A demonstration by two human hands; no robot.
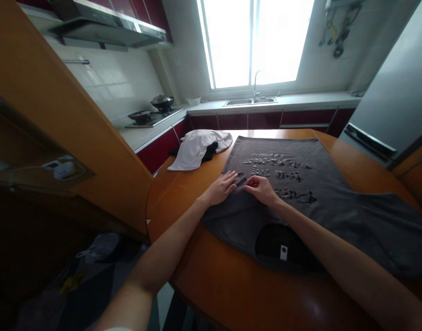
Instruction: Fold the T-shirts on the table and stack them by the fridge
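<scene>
In the head view, seeing a dark gray shirt on the wooden table, laid nearly flat, with the neck hole toward the table's near edge, the hem toward its far edge, and one sleeve toward its right end. On the table's left part, resting the left hand on the shirt's side, holding the fingers nearly straight and together, gripping nothing. Just beside, closer to the table's middle, holding the fingers of the right hand bent, having thumb and forefinger close together at the cloth; not being able to tell whether really pinching some of it. Judging by the look, dealing with a light, soft, limp fabric, probably neither slippery nor fragile, but easily wrinkling and shifting over the smooth table. Perhaps feeling stiffer at the raised lettering, around the table's middle, therefore better avoiding sharp creasing there. For taking hold, preferring the side edge toward the table's left, or the hem corners toward its far edge, pinching gently with the fingertips.
</scene>
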